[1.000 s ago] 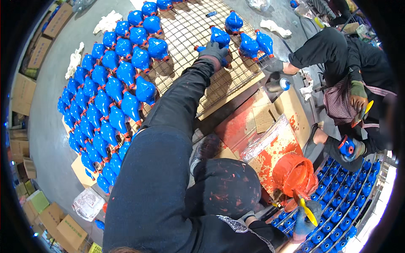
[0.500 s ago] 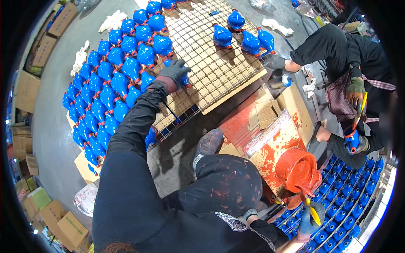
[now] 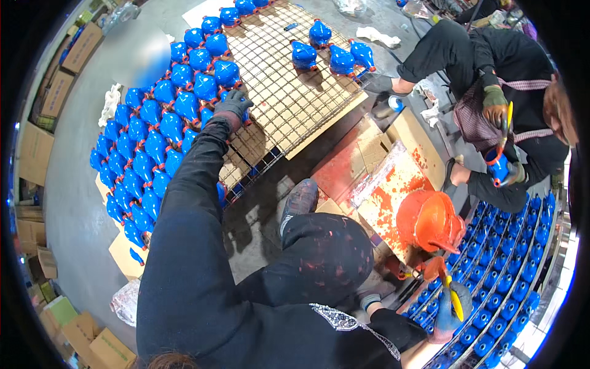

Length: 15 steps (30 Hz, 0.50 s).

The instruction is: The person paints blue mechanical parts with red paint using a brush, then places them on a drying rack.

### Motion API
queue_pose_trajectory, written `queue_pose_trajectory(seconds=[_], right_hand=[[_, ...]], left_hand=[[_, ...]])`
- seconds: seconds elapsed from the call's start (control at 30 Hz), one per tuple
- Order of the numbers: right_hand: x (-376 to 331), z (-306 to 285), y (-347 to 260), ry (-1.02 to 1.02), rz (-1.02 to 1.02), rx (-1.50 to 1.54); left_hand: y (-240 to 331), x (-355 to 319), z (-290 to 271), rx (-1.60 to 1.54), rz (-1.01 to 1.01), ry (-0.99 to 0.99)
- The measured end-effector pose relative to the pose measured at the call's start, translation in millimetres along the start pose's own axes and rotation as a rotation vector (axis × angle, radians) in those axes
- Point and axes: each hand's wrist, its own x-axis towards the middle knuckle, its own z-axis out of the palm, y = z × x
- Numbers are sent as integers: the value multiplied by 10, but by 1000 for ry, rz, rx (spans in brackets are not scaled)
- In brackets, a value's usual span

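Upper centre-left of the frame, the left hand [image 3: 233,104], in a dark glove at the end of a long black sleeve, is stretched out over the wire mesh rack [image 3: 289,80]; its fingers are curled down onto a blue painted casting [image 3: 226,72] at the edge of the packed rows (whether they actually clamp it or merely rest on it cannot be told). Those rows of blue castings with orange-red bases run down the left side of the rack, and three more blue castings [image 3: 332,54] stand apart near the top centre, on the cardboard sheet under the mesh.

At the lower right the right hand [image 3: 452,307], in a paint-stained blue glove, is closed around a yellow-handled brush [image 3: 452,295], just below an orange-red paint bucket [image 3: 429,220] that sits on paint-smeared cardboard [image 3: 387,190]. Blue castings on a roller track [image 3: 510,277] fill the right edge.

Upper right, another person [image 3: 491,61] in black crouches, holding a blue casting and a yellow brush in gloved hands.
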Motion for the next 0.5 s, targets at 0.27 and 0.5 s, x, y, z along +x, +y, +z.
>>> queue_pose_trajectory(seconds=[0.27, 0.5], right_hand=[[-629, -458, -345, 138, -39, -158], [-1139, -976, -333, 352, -76, 10]], left_hand=[[862, -212, -248, -712, 190, 224], [1127, -1017, -205, -1154, 345, -85]])
